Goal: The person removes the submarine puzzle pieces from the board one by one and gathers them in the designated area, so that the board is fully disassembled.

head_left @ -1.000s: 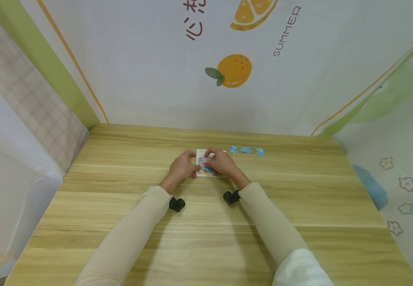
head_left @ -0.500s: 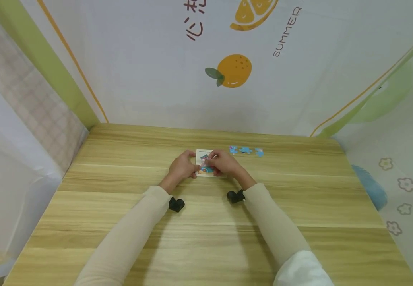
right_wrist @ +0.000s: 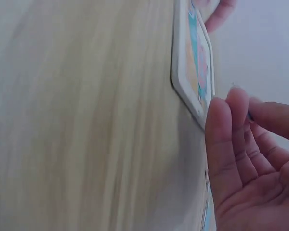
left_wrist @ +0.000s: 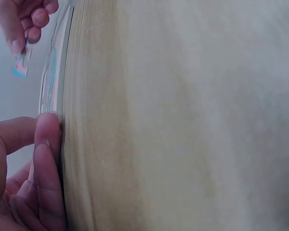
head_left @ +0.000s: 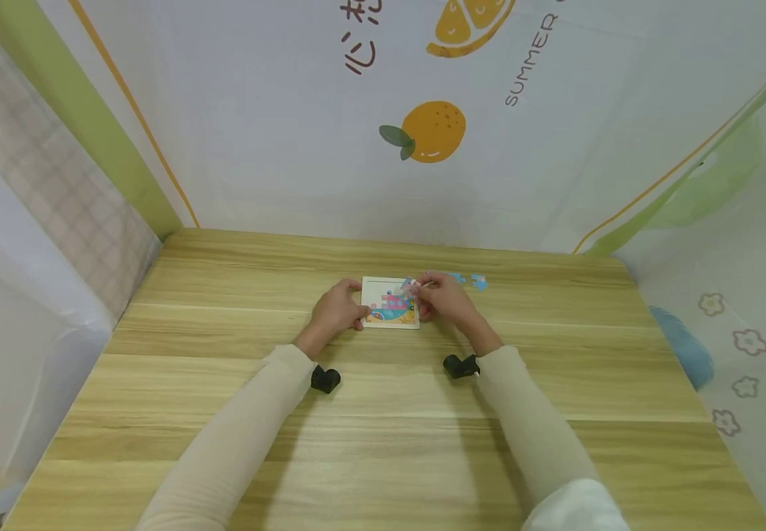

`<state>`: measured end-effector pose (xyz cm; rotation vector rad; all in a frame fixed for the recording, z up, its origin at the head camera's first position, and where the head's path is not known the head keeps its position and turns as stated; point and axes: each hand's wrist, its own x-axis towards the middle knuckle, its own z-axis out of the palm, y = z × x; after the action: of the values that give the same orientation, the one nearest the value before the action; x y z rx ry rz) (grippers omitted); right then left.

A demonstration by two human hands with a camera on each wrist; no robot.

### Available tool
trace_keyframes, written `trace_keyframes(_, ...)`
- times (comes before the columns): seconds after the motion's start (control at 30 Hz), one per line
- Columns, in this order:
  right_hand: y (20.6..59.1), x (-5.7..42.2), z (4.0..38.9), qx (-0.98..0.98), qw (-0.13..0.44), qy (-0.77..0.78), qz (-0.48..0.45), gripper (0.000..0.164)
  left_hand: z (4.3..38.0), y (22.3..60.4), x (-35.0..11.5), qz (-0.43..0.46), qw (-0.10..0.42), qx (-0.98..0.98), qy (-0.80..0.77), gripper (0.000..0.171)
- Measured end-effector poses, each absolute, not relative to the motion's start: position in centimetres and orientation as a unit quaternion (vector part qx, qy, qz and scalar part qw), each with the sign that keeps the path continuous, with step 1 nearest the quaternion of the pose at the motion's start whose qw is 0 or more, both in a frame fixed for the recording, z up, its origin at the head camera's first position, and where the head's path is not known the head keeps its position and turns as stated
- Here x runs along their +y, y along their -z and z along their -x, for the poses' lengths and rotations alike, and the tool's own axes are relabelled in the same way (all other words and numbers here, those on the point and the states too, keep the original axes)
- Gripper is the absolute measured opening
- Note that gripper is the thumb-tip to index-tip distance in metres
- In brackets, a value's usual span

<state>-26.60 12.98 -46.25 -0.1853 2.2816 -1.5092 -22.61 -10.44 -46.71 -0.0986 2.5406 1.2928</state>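
Observation:
A small jigsaw puzzle board (head_left: 391, 326) with a pale frame lies flat at the back middle of the table, its lower part filled with a blue, pink and orange picture. My left hand (head_left: 336, 307) grips the board's left side, thumb near the front corner and fingers at the edge. Over the board's right part, my right hand (head_left: 449, 301) pinches a puzzle piece (left_wrist: 21, 66) between thumb and fingers; the left wrist view shows it pink and blue, raised off the board. In the right wrist view the fingers mostly hide that piece.
Loose blue puzzle pieces (head_left: 478, 282) lie in a row right of the board, partly hidden behind my right hand. A printed cloth (head_left: 290, 147) hangs along the table's back edge. Black wrist mounts (head_left: 326, 379) stick out from both sleeves.
My right hand has moved right, from the board's middle to its right side, with the piece held up. More of the picture now shows. The left hand has stayed at the board's left side.

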Motion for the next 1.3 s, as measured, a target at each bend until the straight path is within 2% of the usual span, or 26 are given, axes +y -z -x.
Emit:
trace_keyframes(0.4, 46.4, 16.0, 26.7, 0.823, 0.185, 0.536, 0.030, 0.029, 22.5, 46.8, -10.5, 0.026, 0.144, 0.876, -0.460, 0.058)
trace_keyframes(0.87, 47.1, 16.4, 27.1, 0.828, 0.183, 0.529, -0.020, 0.021, 22.8, 47.0, -10.6, 0.031, 0.148, 0.874, -0.462, 0.059)
trace_keyframes(1.3, 47.5, 16.5, 27.2, 0.833, 0.179, 0.524, -0.002, 0.025, 22.8, 47.0, -10.6, 0.035, 0.148, 0.874, -0.462, 0.059)
